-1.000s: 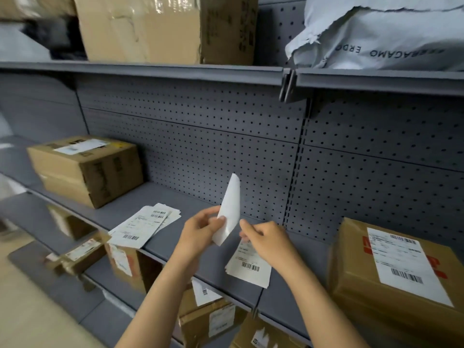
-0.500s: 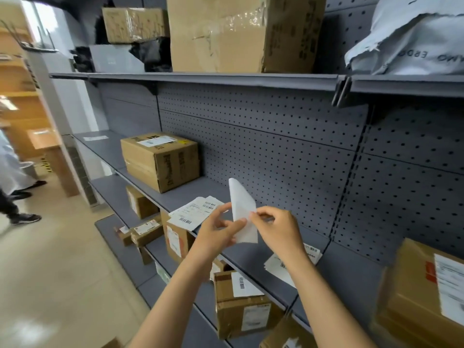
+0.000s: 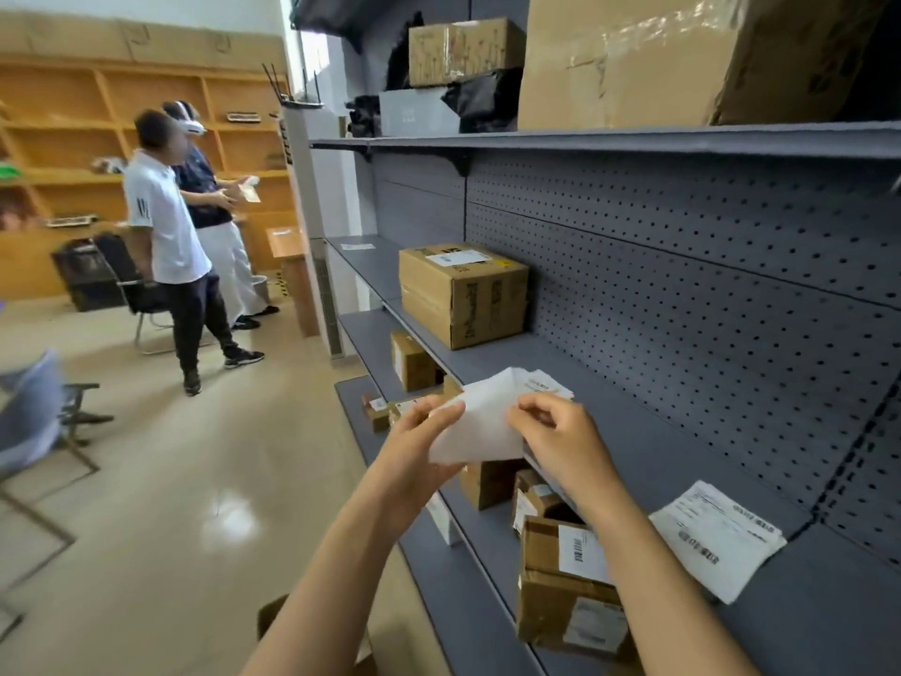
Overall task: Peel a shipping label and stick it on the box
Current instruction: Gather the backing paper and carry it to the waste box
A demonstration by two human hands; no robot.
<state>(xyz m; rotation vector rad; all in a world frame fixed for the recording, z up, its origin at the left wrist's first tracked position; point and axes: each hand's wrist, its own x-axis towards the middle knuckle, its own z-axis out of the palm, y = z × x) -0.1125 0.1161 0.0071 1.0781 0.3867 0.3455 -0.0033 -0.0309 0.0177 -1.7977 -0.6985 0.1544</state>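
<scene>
Both hands hold a white shipping label sheet [image 3: 480,422] in front of the grey shelf [image 3: 634,431], its blank side toward me. My left hand [image 3: 419,439] pinches its left edge and my right hand [image 3: 560,431] pinches its right edge. A brown cardboard box [image 3: 463,295] with a small label on top stands further back on the same shelf. Printed labels [image 3: 551,383] lie on the shelf just behind the held sheet, and another stack of labels [image 3: 716,536] lies to the right.
Several small cardboard boxes [image 3: 565,578] sit on the lower shelves below my hands. Large boxes [image 3: 634,56] fill the top shelf. Two people [image 3: 185,236] stand at the left near wooden shelving. A chair [image 3: 39,422] stands at the far left on the open floor.
My view has swung to the left along the shelf, bringing the room and two people into sight. The held sheet has tipped from upright to nearly flat between my hands.
</scene>
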